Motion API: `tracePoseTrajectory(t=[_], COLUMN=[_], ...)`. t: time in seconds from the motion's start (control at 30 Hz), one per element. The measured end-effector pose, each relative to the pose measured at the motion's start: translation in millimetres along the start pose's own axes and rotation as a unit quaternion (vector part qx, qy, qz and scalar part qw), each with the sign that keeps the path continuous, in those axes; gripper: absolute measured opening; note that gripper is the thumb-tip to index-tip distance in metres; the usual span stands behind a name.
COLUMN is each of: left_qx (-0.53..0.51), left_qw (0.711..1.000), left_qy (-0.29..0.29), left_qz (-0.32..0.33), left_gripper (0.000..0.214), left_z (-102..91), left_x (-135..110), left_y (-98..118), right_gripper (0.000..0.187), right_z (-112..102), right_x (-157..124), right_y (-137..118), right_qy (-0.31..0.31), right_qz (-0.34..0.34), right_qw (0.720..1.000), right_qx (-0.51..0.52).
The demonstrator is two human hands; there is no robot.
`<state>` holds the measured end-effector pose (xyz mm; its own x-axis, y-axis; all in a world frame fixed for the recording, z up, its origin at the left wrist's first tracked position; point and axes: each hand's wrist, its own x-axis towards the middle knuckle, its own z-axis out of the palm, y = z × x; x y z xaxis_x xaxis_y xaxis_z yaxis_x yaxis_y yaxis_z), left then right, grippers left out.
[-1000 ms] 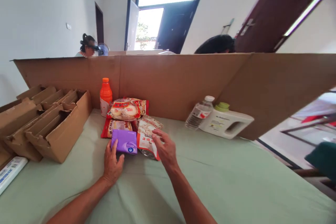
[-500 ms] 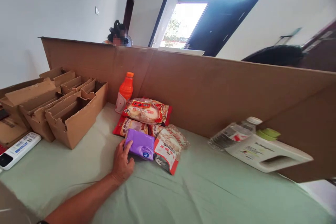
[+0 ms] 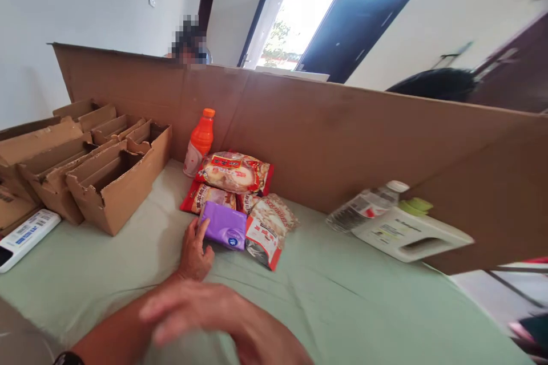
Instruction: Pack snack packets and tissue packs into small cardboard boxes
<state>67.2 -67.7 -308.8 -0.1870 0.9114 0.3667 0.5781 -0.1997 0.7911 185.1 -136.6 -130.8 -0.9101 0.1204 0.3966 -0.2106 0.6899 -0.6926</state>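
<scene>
A purple pack of tissues (image 3: 223, 224) lies on the green cloth against several snack bags. My left hand (image 3: 197, 254) rests at its left edge, fingertips touching the wrapper and thumb held apart. Motion blurs my right hand (image 3: 197, 308), which passes over my left forearm with its fingers stretched out and nothing visible in them. Behind the tissues are a red-and-clear snack bag (image 3: 235, 173) and another red snack bag (image 3: 205, 197). To their right lies a white-and-red nut bag (image 3: 264, 239). An orange drink bottle (image 3: 200, 141) stands upright behind the bags.
Open cardboard boxes (image 3: 128, 191) stand together at the left, beside a white handheld device (image 3: 29, 234). A clear plastic bottle (image 3: 363, 205) and a white jug (image 3: 411, 236) lie at the right. A cardboard partition (image 3: 325, 131) runs along the back, with a person (image 3: 188, 48) beyond it.
My right hand has come into view at the bottom, over my left forearm. My left hand stays at the tissue pack. The camera view has shifted slightly.
</scene>
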Motion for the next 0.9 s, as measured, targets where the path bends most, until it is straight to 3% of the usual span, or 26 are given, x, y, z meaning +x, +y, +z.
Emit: tracePoseTrajectory(t=[0.07, 0.17, 0.33, 0.43, 0.53, 0.63, 0.77, 0.9], left_qx=[0.020, 0.056, 0.111, 0.156, 0.295, 0.397, 0.417, 0.392], left_qw=[1.000, 0.996, 0.984, 0.965, 0.907, 0.887, 0.892, 0.908], left_qy=[0.021, 0.059, 0.114, 0.170, 0.261, 0.218, 0.157, 0.080], left_qz=[-0.001, 0.020, 0.084, 0.128, 0.151, 0.086, 0.072, 0.124], left_gripper=[0.080, 0.065, 0.054, 0.050, 0.053, 0.057, 0.051, 0.050], left_z=[-3.2, -19.1, -77.8, -133.5, -194.4, -240.3, -265.3, -271.4], left_x=[-2.2, -8.5, -14.8, -2.2, 25.6, 52.5, 58.4, 25.1], left_y=[-1.5, -2.4, 9.7, 27.4, 42.8, 46.1, 39.8, 47.8], right_gripper=[0.051, 0.034, 0.040, 0.047, 0.051, 0.049, 0.049, 0.053], right_z=[14.7, 35.7, 43.6, 42.5, 46.4, 51.1, 51.3, 44.5], right_x=[8.1, 2.7, -33.0, -48.1, -53.5, -53.4, -51.9, -52.8], right_y=[27.3, 75.2, 129.5, 147.7, 161.9, 169.9, 170.1, 165.3], right_qy=[0.082, 0.231, 0.404, 0.444, 0.474, 0.485, 0.488, 0.471], right_qz=[0.086, 0.187, 0.264, 0.296, 0.312, 0.316, 0.311, 0.310], right_qw=[0.991, 0.951, 0.866, 0.837, 0.816, 0.807, 0.805, 0.811], right_qx=[0.057, 0.086, 0.130, 0.119, 0.110, 0.113, 0.127, 0.157])
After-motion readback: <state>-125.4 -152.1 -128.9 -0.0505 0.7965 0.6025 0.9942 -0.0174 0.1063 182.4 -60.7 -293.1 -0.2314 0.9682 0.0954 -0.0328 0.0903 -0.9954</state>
